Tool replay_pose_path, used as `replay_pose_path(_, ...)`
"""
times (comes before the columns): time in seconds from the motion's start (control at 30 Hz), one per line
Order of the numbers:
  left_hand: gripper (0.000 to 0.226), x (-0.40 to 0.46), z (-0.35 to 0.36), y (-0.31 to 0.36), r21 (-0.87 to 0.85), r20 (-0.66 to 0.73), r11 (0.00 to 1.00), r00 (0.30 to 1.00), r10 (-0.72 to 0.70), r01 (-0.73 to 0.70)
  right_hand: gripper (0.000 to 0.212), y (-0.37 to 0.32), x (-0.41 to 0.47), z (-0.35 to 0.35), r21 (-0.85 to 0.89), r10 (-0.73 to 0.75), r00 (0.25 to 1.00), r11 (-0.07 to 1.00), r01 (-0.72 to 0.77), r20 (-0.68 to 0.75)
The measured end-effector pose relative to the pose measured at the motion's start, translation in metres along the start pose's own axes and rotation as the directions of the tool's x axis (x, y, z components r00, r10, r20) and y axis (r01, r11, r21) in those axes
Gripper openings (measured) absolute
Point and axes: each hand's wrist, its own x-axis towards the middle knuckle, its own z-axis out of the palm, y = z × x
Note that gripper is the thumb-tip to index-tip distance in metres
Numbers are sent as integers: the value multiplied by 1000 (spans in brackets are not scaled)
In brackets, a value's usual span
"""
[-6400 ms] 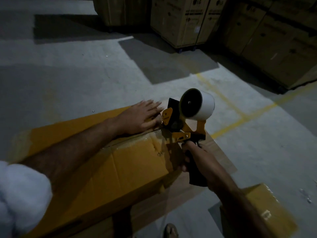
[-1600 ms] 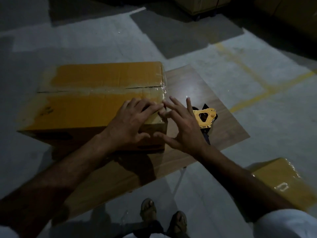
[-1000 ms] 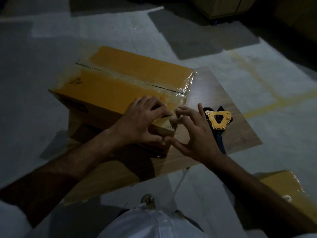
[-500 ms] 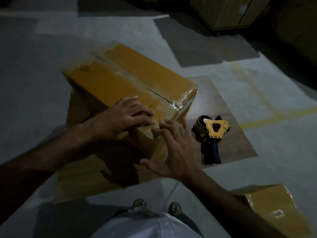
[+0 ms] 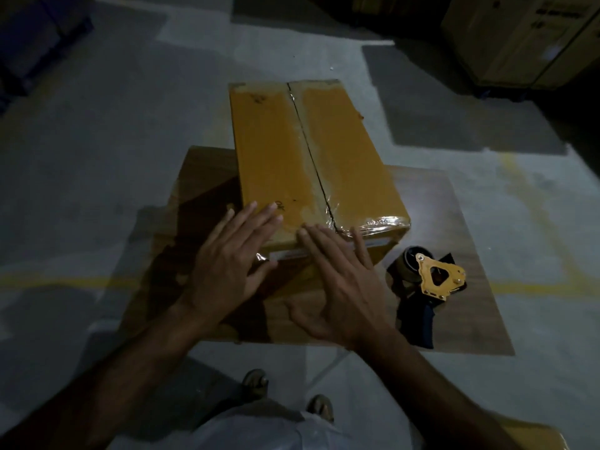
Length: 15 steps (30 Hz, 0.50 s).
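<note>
The cardboard box stands on a brown wooden board that lies on the grey concrete floor. The box is long and points away from the person, and its far part goes out over the far edge of the board. Its two top flaps are closed. Clear tape runs along the seam between them and shines at the near edge. The left hand rests flat on the near left corner of the box top, with straight fingers spread a little. The right hand is just beside it but not touching it. Its fingers are also straight, and the fingertips reach the near top edge close to the seam. Neither hand grips anything. On the board, to the right of the box and near the right hand, lies a tape dispenser with an orange plate and a dark handle. A yellow line crosses the floor. Big cartons stand at the far right in the dark. Two sandalled feet show below.
</note>
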Motion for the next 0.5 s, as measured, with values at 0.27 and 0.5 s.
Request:
replay_pose_path(0.27, 83, 7, 4, 13, -46, -56, 999, 998, 18, -21, 91, 14, 3, -19, 56, 175, 975, 984, -169, -140)
replay_pose_path(0.5, 71, 16, -29, -43, -115, 139, 991, 987, 86, -70, 52, 6, 17, -25, 188, 105, 992, 978, -90, -70)
